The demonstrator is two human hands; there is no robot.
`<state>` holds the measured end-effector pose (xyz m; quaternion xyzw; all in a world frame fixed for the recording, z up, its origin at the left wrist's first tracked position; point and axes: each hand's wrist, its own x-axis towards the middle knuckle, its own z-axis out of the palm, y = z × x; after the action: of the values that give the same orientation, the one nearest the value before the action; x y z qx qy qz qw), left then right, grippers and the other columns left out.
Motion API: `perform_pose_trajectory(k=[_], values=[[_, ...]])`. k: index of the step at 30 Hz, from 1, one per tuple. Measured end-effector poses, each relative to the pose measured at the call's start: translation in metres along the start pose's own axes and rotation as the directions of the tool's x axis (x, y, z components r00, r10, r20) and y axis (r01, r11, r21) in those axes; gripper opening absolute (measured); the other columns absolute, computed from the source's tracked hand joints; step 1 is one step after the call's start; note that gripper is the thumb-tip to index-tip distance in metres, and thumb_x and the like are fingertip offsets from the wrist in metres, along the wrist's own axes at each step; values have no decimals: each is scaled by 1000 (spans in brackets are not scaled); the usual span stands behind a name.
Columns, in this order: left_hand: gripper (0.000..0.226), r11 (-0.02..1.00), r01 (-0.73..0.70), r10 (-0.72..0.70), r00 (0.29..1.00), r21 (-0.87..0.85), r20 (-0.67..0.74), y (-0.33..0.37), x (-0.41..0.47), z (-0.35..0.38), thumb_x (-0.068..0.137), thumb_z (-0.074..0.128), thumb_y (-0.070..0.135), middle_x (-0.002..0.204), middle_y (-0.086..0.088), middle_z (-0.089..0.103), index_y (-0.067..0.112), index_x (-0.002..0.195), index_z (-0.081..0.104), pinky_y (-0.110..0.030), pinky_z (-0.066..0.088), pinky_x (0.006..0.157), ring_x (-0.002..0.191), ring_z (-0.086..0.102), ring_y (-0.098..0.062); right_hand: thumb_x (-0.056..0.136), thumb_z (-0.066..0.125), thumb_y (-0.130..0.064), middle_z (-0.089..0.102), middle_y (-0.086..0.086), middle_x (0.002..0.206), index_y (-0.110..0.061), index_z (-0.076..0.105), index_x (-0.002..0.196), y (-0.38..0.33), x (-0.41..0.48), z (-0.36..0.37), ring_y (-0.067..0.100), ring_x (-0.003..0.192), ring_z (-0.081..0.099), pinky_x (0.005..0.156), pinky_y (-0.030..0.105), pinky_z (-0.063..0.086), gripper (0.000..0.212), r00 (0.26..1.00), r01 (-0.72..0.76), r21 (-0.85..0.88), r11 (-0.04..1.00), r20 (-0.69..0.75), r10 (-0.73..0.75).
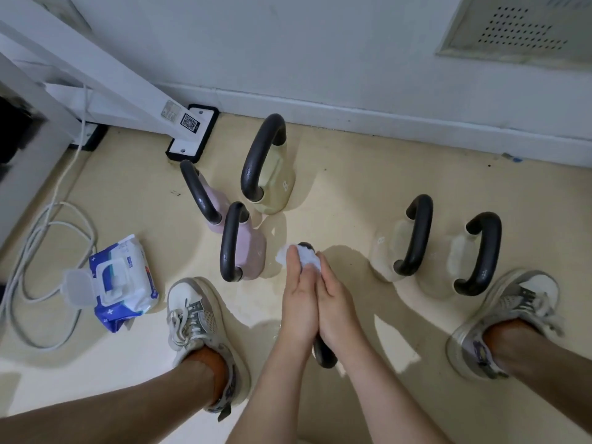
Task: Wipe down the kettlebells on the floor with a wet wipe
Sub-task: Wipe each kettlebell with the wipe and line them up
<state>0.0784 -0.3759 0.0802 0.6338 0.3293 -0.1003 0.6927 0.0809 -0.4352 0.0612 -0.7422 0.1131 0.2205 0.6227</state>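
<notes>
Head view shows the left hand [299,302] and the right hand [338,304] lying palm to palm over the dark handle of a kettlebell [325,355], which stands on the floor [352,174] between the shoes. Their fingers [293,256] are almost straight and press a crumpled wet wipe [309,257] onto the far end of the handle. I think the wipe may slip out, because no finger really curls round it. The floor also looks shiny and wet near the hands, so a shoe [192,302] could slide. The kettlebell's body is hidden under the hands and forearms, so its colour I cannot tell.
</notes>
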Motion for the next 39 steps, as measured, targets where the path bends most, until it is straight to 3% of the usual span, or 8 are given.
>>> perform_pose_trajectory(k=[3,6,12,23,27,32,36,39], values=[[47,1000,13,-13,1000,25,6,6,25,-3,103,35,28,154,12,34,26,150,34,-26,24,118,140,31,-2,102,39,-31,58,-6,120,-26,41,142,-2,28,5,13,112,56,98,30,42,40,991,-99,57,993,91,94],[37,998,47,-47,999,45,19,10,50,-4,102,36,32,123,0,66,15,120,63,-19,46,95,113,59,-6,98,40,-37,64,-4,121,-24,52,129,-7,60,10,11,113,60,105,32,42,36,970,-208,95,973,147,193],[38,977,209,-211,976,44,55,17,85,-8,103,39,32,91,-7,70,12,88,68,-27,52,80,84,67,-15,96,46,-26,63,9,79,-10,64,93,-13,97,7,22,75,61,66,28,48,24,914,-398,128,908,143,380],[40,998,-53,55,998,46,-42,-12,-3,-14,104,41,16,128,12,56,21,143,44,-16,41,97,111,56,1,102,29,-36,58,4,131,-28,33,146,10,8,6,24,116,59,101,35,45,45,998,-68,-218,974,-4,69],[34,999,12,-13,1000,32,16,-40,-45,-15,104,38,28,94,-5,75,15,104,70,-14,52,71,87,70,-7,102,28,-42,66,6,112,-19,54,123,21,-32,-7,23,102,62,85,31,46,41,992,-104,-297,949,34,119],[39,998,67,-67,996,6,66,-60,-70,-21,103,38,36,95,0,77,20,101,74,-19,52,81,93,71,-7,95,30,-58,68,0,108,-23,59,117,27,-56,-19,19,103,63,96,40,49,51,956,-191,-330,924,151,251],[32,998,60,-63,992,26,111,-66,-70,-28,103,42,26,99,-6,75,13,108,71,-27,51,86,96,67,-18,84,54,-52,57,-7,121,-25,48,131,20,-64,-28,19,115,57,98,38,47,54,984,-178,-343,922,-46,173],[22,998,34,-40,992,56,121,-73,-68,-33,99,52,12,100,-4,76,19,110,70,-30,51,89,96,69,-17,85,61,-25,68,-8,81,-20,68,89,19,-70,-34,17,81,65,75,34,54,10,990,-115,-338,934,-119,79]])
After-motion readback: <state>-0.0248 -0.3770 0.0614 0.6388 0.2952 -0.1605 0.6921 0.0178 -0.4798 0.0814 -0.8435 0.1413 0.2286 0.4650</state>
